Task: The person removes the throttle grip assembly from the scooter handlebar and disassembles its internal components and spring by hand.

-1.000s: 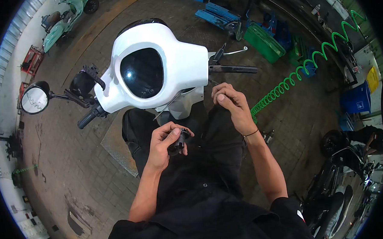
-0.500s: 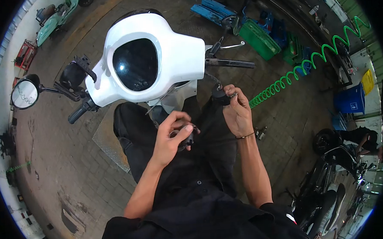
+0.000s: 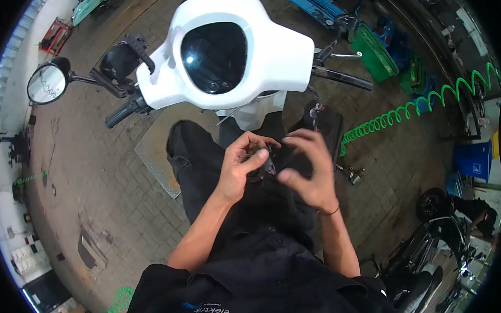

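Below the white scooter front (image 3: 279, 49), my left hand (image 3: 241, 167) is wrapped round a small dark part (image 3: 269, 164) with thin wires; its exact shape is partly hidden by my fingers. Just right of it, my right hand (image 3: 312, 170) has its fingers and thumb spread apart around the part's right side, holding nothing. A small connector on a wire (image 3: 314, 110) hangs from the right handlebar (image 3: 342, 78), above my right hand.
The mirror (image 3: 48, 84) and left grip (image 3: 124, 110) reach out to the left. A green coiled hose (image 3: 394, 116) crosses the right side. Green crates (image 3: 374, 53) stand behind. A motorcycle (image 3: 427, 241) and another person (image 3: 479, 213) are at the lower right.
My right hand has left the hanging wire and moved down beside my left hand, its fingers opening. The view has shifted, and the scooter now sits higher and further right.
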A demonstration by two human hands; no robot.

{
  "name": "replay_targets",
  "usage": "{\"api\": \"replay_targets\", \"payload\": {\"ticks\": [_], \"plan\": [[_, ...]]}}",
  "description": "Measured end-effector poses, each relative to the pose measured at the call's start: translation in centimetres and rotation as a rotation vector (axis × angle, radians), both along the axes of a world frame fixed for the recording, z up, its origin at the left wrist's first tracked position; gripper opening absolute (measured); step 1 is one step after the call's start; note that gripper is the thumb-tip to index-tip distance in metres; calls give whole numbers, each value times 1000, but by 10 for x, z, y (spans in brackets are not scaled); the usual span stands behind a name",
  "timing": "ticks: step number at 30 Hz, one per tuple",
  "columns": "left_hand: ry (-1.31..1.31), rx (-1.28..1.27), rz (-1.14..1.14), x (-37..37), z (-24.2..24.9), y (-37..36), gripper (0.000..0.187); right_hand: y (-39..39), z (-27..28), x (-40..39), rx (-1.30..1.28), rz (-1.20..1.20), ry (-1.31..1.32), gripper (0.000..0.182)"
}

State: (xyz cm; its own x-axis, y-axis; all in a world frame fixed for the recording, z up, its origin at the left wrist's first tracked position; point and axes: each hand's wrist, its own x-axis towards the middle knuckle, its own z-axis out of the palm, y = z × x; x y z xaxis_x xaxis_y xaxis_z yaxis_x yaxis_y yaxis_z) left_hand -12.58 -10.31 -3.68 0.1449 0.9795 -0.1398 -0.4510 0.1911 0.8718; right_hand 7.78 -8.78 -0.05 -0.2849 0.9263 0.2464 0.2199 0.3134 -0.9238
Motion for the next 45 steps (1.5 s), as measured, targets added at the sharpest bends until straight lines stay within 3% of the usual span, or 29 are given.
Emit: {"api": "replay_targets", "payload": {"ticks": [3, 5, 9, 10, 12, 14, 16, 18, 19, 20, 26, 27, 28, 32, 34, 36, 39, 40, 42, 45], "plan": [[88, -69, 19, -3, -13, -10, 13, -13, -11, -32, -57, 79, 9, 48], [141, -58, 108, -2, -36, -14, 15, -14, -42, -41, -395, -52, 113, 45], [32, -244, 185, -27, -72, -14, 22, 0, -77, -53, -754, -55, 464, 46], [98, -214, 244, -35, -83, -11, 27, 3, -81, -57, -766, -41, 436, 46], [143, -186, 336, -47, -93, -7, 32, 14, -91, -65, -1037, 158, 804, 45], [238, -85, 384, -56, -93, -5, 39, 25, -87, -92, -1074, 146, 698, 44], [212, -134, 342, -71, -110, -7, 49, 37, -80, -128, -320, 321, -259, 52], [284, -68, 461, -78, -134, -3, 56, 46, -84, -160, -285, 392, -286, 57], [192, -200, 364, -88, -136, -6, 64, 47, -94, -168, -219, 483, -432, 55], [164, -213, 408, -92, -141, -9, 64, 48, -102, -174, -149, 577, -575, 54], [82, -486, 636, -115, -196, -6, 84, 63, -136, -244, -243, 766, -748, 46], [51, -487, 648, -121, -207, -1, 86, 70, -146, -255, -254, 705, -755, 45], [-64, -518, 666, -129, -213, 5, 83, 76, -159, -265, -268, 636, -760, 44], [272, -581, 816, -159, -239, -16, 68, 106, -238, -284, -88, 461, -997, 42], [409, -626, 831, -170, -254, -46, 62, 111, -279, -291, -128, 457, -1090, 41], [491, -684, 786, -183, -265, -75, 54, 106, -325, -295, -187, 426, -1174, 39], [444, -797, 658, -191, -268, -89, 43, 92, -401, -285, -310, 596, -1648, 45], [450, -809, 583, -197, -268, -92, 39, 87, -428, -281, -343, 567, -1645, 45], [436, -832, 494, -203, -271, -98, 35, 79, -469, -266, -284, 607, -1825, 29], [436, -851, 442, -210, -277, -113, 29, 76, -512, -261, -251, 589, -1954, 19]]}}
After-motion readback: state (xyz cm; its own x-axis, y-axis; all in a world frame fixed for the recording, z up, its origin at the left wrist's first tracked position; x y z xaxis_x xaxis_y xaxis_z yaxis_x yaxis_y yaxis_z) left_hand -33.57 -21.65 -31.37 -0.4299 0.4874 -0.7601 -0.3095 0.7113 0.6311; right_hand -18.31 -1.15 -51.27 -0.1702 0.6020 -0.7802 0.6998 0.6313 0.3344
